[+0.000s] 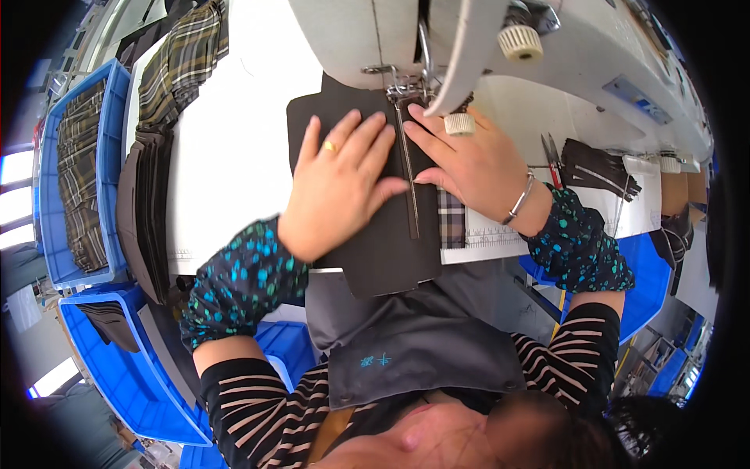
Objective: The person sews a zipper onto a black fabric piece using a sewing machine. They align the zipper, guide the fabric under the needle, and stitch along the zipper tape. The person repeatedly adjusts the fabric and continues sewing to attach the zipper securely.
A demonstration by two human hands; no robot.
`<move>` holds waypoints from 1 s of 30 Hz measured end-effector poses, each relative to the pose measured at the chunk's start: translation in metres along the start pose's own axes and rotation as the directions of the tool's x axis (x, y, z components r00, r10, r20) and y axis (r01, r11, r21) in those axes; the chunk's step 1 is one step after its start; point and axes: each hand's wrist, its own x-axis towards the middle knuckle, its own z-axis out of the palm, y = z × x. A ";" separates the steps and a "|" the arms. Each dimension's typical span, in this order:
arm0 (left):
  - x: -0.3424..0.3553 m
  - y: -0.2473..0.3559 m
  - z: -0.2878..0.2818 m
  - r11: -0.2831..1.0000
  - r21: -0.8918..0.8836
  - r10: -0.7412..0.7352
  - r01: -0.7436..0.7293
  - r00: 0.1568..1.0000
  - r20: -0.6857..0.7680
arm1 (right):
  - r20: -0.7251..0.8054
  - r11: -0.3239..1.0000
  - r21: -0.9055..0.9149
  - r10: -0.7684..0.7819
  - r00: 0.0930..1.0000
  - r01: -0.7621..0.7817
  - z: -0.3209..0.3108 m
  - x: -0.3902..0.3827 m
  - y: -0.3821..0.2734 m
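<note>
A dark fabric panel [383, 254] lies on the white sewing table, running under the sewing machine's presser foot [404, 87]. My left hand [340, 180] rests flat on the panel's left part, fingers spread toward the needle area. Flat and with fingers apart, my right hand [469, 160] presses down just right of the foot; its fingertips touch the dark cloth. Between my two thumbs, a narrow strip with a thin light line [410, 191] runs lengthwise down the panel. A piece of plaid cloth [451, 223] shows beneath the panel's right edge.
The sewing machine [578, 62] arches over the upper right. Scissors [553, 160] and dark fabric pieces [598, 168] lie to its right. At left are a stack of dark panels [144, 211], plaid cloth [180, 66] and blue bins [117, 176].
</note>
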 end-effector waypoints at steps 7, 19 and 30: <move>-0.079 0.071 -0.002 0.996 -0.074 0.048 -0.044 0.998 0.048 | 0.037 0.986 0.148 0.075 0.997 -0.079 -0.040 -0.047 -0.024; -0.070 0.043 -0.022 0.335 -0.873 -0.400 0.354 0.893 0.209 | -0.206 0.978 0.039 -0.191 0.960 0.203 -0.014 -0.052 -0.069; -0.070 0.042 -0.020 0.515 -0.823 -0.299 0.237 0.950 0.087 | -0.218 0.957 0.048 -0.269 0.938 0.285 -0.011 -0.052 -0.076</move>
